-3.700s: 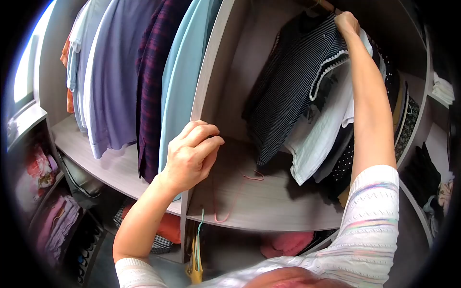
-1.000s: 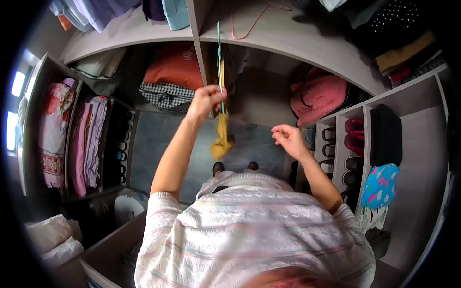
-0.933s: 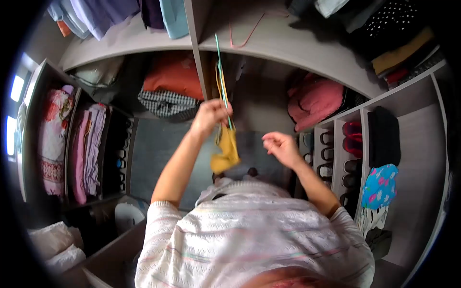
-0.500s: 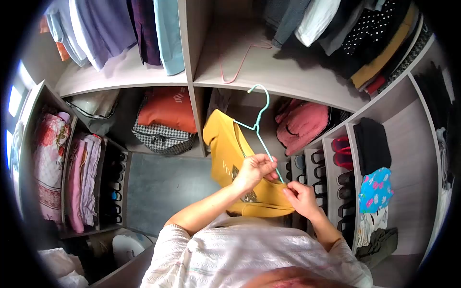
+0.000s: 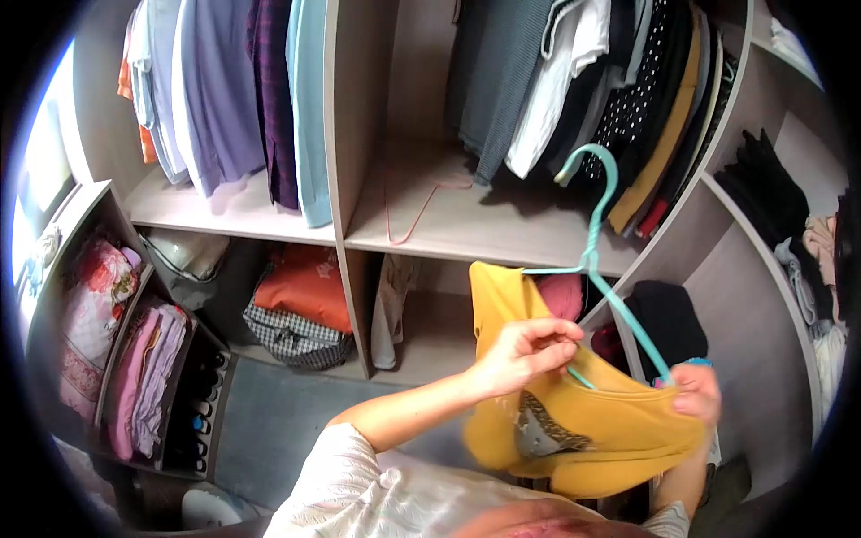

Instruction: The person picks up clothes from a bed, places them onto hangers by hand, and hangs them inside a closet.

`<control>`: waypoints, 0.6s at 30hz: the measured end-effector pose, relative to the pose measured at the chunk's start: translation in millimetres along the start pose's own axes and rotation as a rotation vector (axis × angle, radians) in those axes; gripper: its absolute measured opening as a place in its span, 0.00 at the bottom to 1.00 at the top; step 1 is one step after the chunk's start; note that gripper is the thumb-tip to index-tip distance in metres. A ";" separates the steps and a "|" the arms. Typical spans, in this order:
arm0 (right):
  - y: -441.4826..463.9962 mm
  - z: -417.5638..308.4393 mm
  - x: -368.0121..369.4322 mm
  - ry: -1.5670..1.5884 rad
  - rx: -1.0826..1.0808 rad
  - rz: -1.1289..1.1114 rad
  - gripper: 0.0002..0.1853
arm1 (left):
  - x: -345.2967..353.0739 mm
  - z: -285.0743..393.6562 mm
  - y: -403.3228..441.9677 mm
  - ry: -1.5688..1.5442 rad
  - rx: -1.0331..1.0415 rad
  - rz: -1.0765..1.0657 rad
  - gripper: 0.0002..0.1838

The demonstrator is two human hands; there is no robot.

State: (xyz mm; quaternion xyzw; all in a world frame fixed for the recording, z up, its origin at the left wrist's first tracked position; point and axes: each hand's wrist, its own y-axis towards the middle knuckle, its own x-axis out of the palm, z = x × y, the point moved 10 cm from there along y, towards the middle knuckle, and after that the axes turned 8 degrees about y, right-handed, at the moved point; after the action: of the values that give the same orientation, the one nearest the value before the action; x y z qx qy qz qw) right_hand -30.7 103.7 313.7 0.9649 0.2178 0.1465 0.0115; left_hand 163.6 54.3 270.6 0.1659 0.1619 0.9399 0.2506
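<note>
A yellow shirt (image 5: 619, 430) with a dark printed patch hangs on a mint-green hanger (image 5: 636, 325), in front of my chest. One end of the hanger is inside the shirt, and the hook points up. With bent fingers, my left hand (image 5: 534, 357) is closed at the shirt's neckline, beside the hanger's lower bar. My right hand (image 5: 697, 393) grips the other shoulder of the shirt at the hanger's end; part of its fingers is hidden by cloth.
Hanging clothes (image 5: 224, 99) fill the upper left compartment, and more (image 5: 538, 99) hang at the upper right. A pink hanger (image 5: 414, 220) lies on the shelf. Below are an orange bundle (image 5: 305, 287) and a checked bag (image 5: 296, 336). Folded fabrics (image 5: 148, 381) and shoes stand at left.
The shirt and hanger have moved to the right and closer, with both hands. My right hand has shifted to the hanger's end. The view has turned up toward the hanging clothes.
</note>
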 end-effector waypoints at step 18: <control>197.4 -346.6 109.9 -0.392 -0.859 0.125 0.09 | -286.2 35.9 -6.5 0.539 -0.104 0.353 0.08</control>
State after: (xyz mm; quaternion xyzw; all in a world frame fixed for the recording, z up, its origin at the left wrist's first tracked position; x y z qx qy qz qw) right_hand 46.7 -42.8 692.8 0.8934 0.0726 0.0389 0.4416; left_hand 414.9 -82.6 234.1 -0.0763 0.1430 0.9860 0.0402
